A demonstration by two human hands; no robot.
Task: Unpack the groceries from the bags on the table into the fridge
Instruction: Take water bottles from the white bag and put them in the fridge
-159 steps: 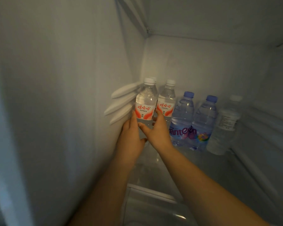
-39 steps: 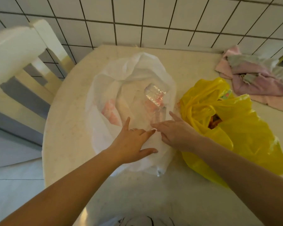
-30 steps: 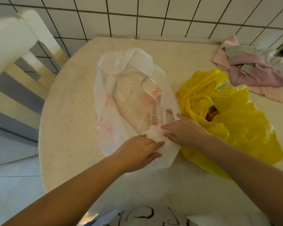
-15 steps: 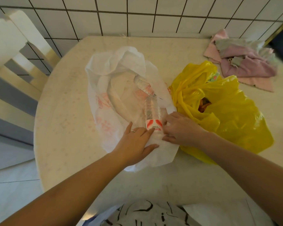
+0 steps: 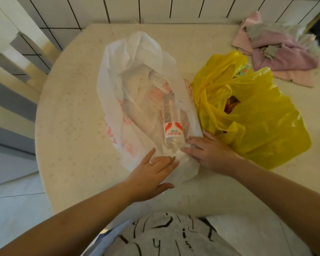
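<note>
While your left hand (image 5: 151, 174) lies flat, fingers straight, on the near edge of the white bag (image 5: 137, 100), your right hand (image 5: 209, 154) presses its loosely spread fingers on that edge at about 2 o'clock from it. The water bottle (image 5: 171, 122) lies inside (cap end toward you), gripped by neither. A yellow bag (image 5: 257, 126) crowds the 3 o'clock side; pink cloths (image 5: 284, 56) sit at 1 o'clock on the table (image 5: 72, 108).

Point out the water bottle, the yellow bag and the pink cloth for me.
water bottle (image 5: 172, 133): head view, on its red-and-white label.
yellow bag (image 5: 262, 126): head view, on its near side.
pink cloth (image 5: 284, 56): head view, on its crumpled middle.
</note>
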